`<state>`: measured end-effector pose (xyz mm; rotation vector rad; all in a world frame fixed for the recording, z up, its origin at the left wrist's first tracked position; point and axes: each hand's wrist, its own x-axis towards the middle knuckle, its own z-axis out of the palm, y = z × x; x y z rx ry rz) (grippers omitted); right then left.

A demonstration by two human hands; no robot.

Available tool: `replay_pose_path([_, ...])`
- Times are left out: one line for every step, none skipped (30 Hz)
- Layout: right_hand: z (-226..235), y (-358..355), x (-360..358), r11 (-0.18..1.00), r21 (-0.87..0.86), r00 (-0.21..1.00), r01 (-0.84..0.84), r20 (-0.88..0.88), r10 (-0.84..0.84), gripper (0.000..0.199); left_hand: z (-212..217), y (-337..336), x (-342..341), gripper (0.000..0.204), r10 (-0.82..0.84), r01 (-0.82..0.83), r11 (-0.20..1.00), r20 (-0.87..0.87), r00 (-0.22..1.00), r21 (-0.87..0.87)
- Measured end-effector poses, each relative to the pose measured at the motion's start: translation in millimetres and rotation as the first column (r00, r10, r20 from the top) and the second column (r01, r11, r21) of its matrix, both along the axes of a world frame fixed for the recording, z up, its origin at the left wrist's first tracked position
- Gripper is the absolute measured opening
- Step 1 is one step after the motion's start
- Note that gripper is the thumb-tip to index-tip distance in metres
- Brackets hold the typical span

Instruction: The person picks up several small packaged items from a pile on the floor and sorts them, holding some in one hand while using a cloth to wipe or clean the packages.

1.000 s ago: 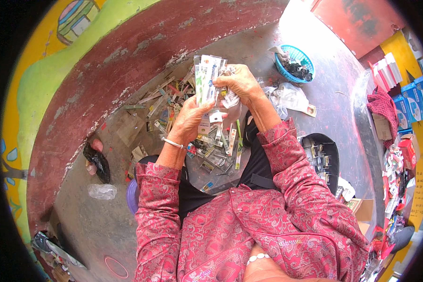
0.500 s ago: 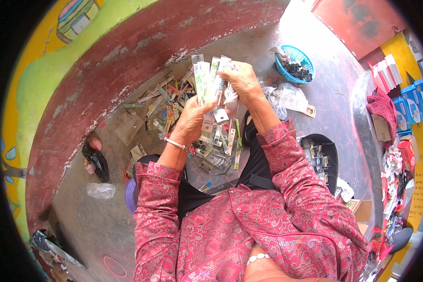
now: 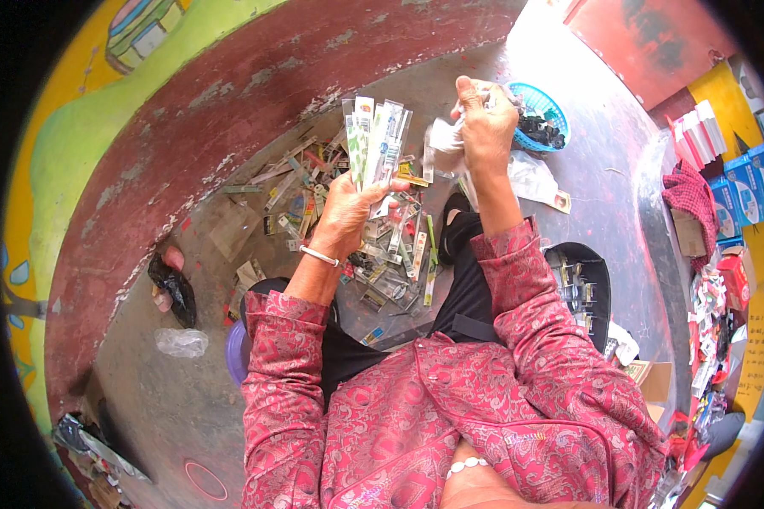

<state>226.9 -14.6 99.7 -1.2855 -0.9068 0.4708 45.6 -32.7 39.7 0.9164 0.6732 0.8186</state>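
Note:
My left hand (image 3: 346, 214) grips a small fan of long, clear plastic packages (image 3: 387, 144) with green and white printed cards inside, held upright. Apart from it, to the right, my right hand (image 3: 489, 131) is raised and closed around a crumpled white cloth (image 3: 444, 137), its loose end hanging toward the packages. Whether that white thing is fabric or thin plastic is hard to make out. Beneath both hands a heap of similar narrow packages and clear plastic pieces (image 3: 396, 270) spreads over the floor between my legs and toward the wall.
A blue basket (image 3: 566, 116) with dark items stands beyond my right hand, a white plastic bag (image 3: 530, 180) beside it. By my right leg sits a black container (image 3: 600, 288) of small packages. Blue boxes (image 3: 751, 188) stack at the far right. A black bag (image 3: 175, 290) lies left.
My right hand has moved right and away from the packages, carrying the white cloth. My left hand stays nearly in place, its packages now more fully visible.

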Motion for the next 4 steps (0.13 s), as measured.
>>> replay_pose_path([0.3,-1.3,-9.4,0.985,0.172,0.998,-0.029,0.068,0.017,0.012,-3.2,0.4,1.8,0.024,-0.016,0.016,1.000,-0.015,1.000,0.003])
replay_pose_path([12.7,-12.4,-32.8,0.936,0.322,0.987,-0.143,0.114,0.111,0.014,-9.1,0.9,2.8,0.026,-0.019,0.020,0.999,-0.047,0.999,0.027])
replay_pose_path([9.2,-15.3,-44.9,0.916,0.260,0.905,-0.305,0.378,0.194,0.019,-16.2,2.4,0.3,0.029,-0.012,0.016,0.998,-0.087,0.996,0.054])
replay_pose_path([-9.6,-6.8,-52.3,0.821,0.223,0.763,-0.525,0.552,0.338,0.032,-22.7,6.7,0.9,0.032,-0.015,0.026,0.996,-0.124,0.992,0.083])
